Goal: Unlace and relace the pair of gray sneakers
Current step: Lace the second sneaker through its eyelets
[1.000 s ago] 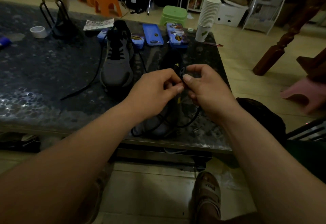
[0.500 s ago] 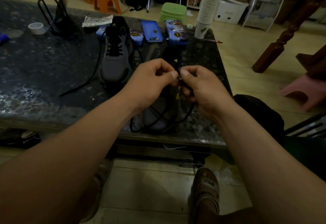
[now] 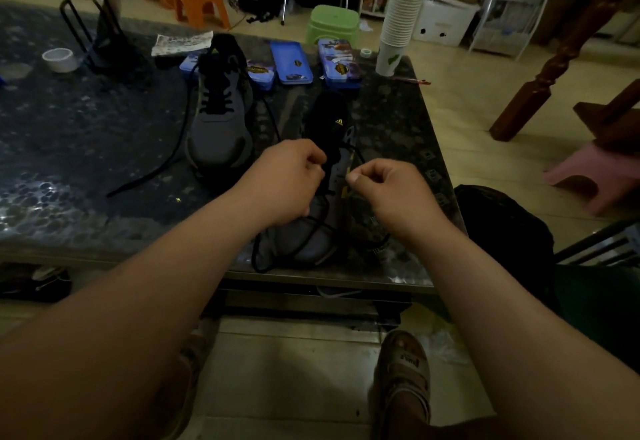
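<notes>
Nearest, a foot in a tan strapped sandal (image 3: pixel 403 380) stands on the tiled floor below the dark speckled stone table (image 3: pixel 86 162). At the table's front edge lies the near gray sneaker (image 3: pixel 322 239) with a black tongue, toe toward the person, its black lace (image 3: pixel 258 259) looping slack over the toe. The left hand (image 3: pixel 287 180), fingers curled, pinches the lace at the tongue. The right hand (image 3: pixel 388 190) pinches another strand between thumb and forefinger, just beside the eyelets. Farther back to the left sits the second gray sneaker (image 3: pixel 218 128), partly laced, with a loose lace end (image 3: pixel 156 169) trailing over the table. Behind are blue rectangular tins (image 3: pixel 291 62) and a stack of white paper cups (image 3: pixel 401 24).
</notes>
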Demonstrator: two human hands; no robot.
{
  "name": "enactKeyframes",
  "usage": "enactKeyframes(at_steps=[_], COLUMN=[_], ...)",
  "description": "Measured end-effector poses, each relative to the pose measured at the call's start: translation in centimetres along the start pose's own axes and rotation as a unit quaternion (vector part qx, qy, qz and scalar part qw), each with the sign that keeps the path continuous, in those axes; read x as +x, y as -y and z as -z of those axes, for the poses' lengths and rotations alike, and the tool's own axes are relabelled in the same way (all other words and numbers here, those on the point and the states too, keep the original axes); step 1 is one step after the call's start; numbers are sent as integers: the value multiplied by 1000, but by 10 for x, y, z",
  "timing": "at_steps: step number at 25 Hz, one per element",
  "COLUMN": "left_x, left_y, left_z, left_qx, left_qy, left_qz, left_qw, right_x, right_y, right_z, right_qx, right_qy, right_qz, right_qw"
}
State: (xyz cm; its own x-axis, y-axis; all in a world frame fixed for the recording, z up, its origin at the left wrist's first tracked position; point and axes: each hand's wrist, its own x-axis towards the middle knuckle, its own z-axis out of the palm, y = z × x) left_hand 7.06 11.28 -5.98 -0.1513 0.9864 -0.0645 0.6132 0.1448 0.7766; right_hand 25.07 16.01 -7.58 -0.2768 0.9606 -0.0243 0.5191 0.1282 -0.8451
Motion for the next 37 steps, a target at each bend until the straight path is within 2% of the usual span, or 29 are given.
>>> enactKeyframes(at_steps=[6, 11, 18, 22, 25, 27, 29, 31, 33, 34, 37], left_x=[10, 16, 17, 16, 15, 15, 15, 15, 15, 14, 15], left_y=[-5, -3, -1, 0, -4, -7, -8, -8, -8, -9, -11], left_z=[-9, -13, -17, -18, -20, -18, -17, -15, -14, -13, -12], left_qx=[-31, 15, 18, 22, 46, 57, 49, 29, 36, 45, 74], left_qy=[44, 76, 57, 44, 28, 26, 36, 47, 55, 60, 72], left_qz=[64, 71, 66, 55, 40, 34, 37, 40, 34, 33, 47], left_qw=[996, 994, 996, 997, 998, 997, 997, 998, 997, 997, 994], right_x=[2, -1, 2, -1, -8, -9, -4, 2, 2, 1, 1], right_y=[-4, -4, -2, 0, 1, 1, -1, -3, -2, -2, -2], right_z=[-12, -10, -16, -20, -28, -30, -28, -24, -23, -24, -26], right_qx=[41, 4, -6, -103, -208, -236, -196, -58, 90, 118, 86], right_qy=[-17, -8, -8, -46, -80, -88, -81, -49, -23, -17, -23], right_qz=[-56, -63, -70, -1, 95, 117, 85, -5, -102, -120, -95], right_qw=[997, 998, 997, 994, 970, 961, 974, 997, 990, 986, 992])
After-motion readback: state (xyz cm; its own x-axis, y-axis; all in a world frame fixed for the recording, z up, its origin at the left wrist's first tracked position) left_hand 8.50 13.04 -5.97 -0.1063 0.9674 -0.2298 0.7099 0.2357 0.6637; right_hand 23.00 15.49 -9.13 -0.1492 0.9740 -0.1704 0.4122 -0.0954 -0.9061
